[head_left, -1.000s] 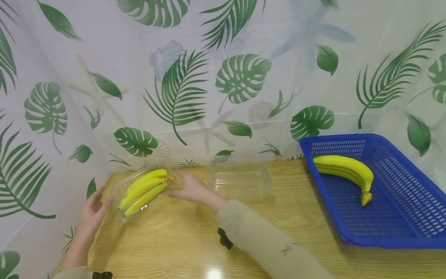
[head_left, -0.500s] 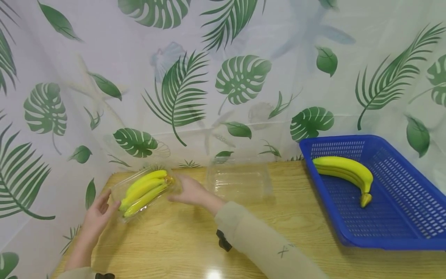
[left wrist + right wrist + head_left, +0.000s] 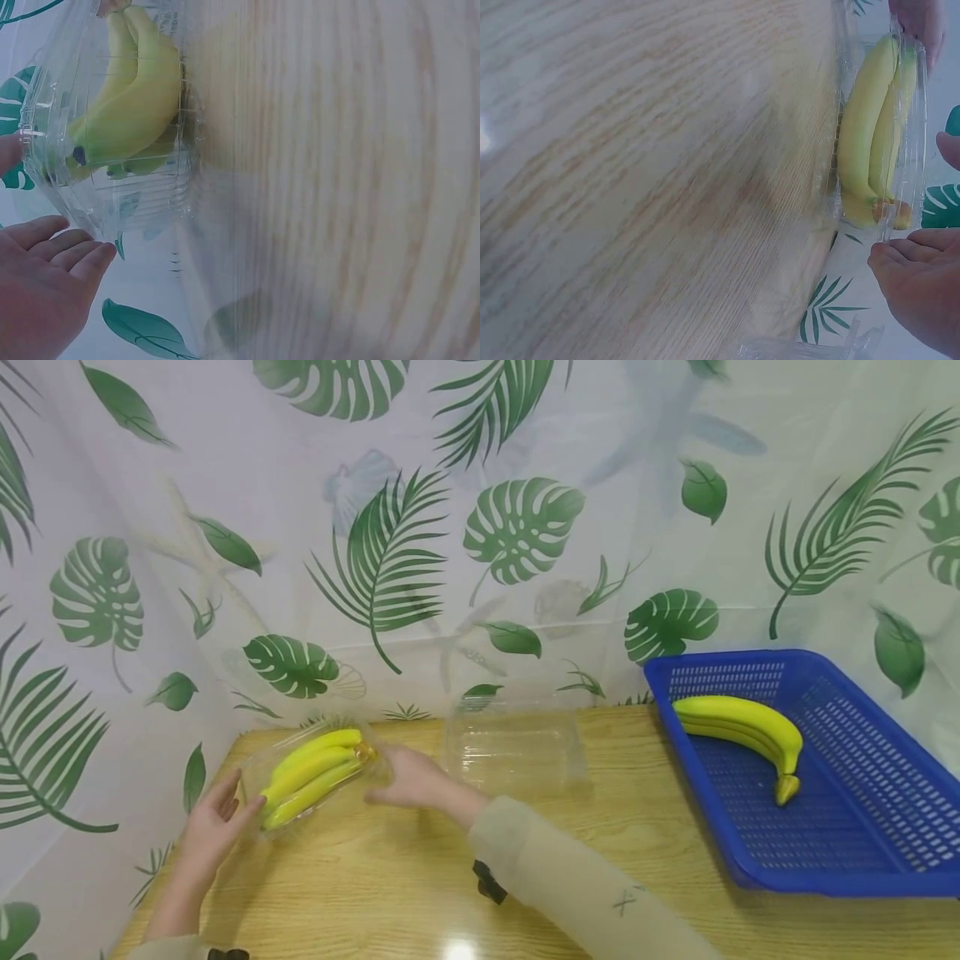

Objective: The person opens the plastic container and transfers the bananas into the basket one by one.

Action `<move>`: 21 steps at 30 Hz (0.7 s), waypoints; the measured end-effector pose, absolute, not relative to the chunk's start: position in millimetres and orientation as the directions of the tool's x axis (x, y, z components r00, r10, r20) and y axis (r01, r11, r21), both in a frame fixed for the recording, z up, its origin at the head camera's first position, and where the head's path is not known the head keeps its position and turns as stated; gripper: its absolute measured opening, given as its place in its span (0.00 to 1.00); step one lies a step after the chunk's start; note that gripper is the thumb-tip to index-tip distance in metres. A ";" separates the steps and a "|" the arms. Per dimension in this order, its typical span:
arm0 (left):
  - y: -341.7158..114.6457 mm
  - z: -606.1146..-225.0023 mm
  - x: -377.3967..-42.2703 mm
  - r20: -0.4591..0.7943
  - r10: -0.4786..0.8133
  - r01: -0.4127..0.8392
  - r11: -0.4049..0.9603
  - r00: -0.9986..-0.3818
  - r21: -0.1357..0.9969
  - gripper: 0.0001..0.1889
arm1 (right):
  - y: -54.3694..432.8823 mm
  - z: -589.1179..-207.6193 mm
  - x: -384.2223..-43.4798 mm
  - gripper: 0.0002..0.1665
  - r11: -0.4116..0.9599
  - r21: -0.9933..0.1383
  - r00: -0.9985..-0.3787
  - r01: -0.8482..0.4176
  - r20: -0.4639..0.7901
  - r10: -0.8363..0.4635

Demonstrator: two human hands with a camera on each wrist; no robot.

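A clear plastic clamshell box (image 3: 330, 802) stands at the left of the table with a bunch of yellow bananas (image 3: 315, 777) inside. My left hand (image 3: 213, 827) is at its left end. In the left wrist view, the thumb reaches the box's edge and the left fingers (image 3: 64, 247) extend beside its corner. My right hand (image 3: 412, 777) is at the opposite end, by the banana stems. Seen from the right wrist, the right fingers (image 3: 911, 251) lie fairly straight with their tips at the box's end, and the thumb stands apart from them.
A second clear plastic box (image 3: 517, 752) sits behind my right forearm, near the patterned backdrop (image 3: 525, 635). On the right, a blue plastic basket (image 3: 697, 793) holds another bunch of bananas (image 3: 742, 718). Wood-grain table (image 3: 375, 893) extends in front of my hands.
My left hand has moved right and in to the box's left end. The box and its bananas have shifted very slightly, while my right hand has stayed at the other end.
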State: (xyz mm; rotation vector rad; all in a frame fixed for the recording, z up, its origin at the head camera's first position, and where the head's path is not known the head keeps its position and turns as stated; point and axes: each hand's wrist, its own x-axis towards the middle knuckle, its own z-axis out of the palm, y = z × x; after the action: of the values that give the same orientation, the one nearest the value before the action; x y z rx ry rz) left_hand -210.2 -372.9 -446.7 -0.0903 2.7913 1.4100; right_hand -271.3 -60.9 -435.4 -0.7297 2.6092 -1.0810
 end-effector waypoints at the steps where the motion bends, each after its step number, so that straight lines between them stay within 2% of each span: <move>1: -373.0 -446.6 -210.0 -0.040 -0.044 -0.059 0.596 -0.998 0.801 0.47 | -60.6 -435.4 -270.1 0.51 0.614 -0.703 -0.852 -0.359 -0.021 -0.522; 12: -374.2 -445.0 -198.9 -0.068 -0.030 -0.072 0.634 -0.997 0.770 0.46 | -52.4 -435.8 -250.7 0.55 0.627 -0.689 -0.844 -0.363 -0.041 -0.535; 21: -372.5 -443.3 -191.4 -0.107 -0.015 -0.090 0.662 -0.994 0.744 0.47 | -42.0 -431.2 -234.3 0.51 0.601 -0.726 -0.842 -0.334 -0.057 -0.536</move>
State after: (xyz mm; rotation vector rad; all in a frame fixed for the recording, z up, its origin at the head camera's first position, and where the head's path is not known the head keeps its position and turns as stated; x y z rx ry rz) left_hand -191.4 -372.5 -443.3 -0.0873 2.7796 1.2528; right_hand -234.3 -42.0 -431.2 -0.7121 2.5611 -1.0794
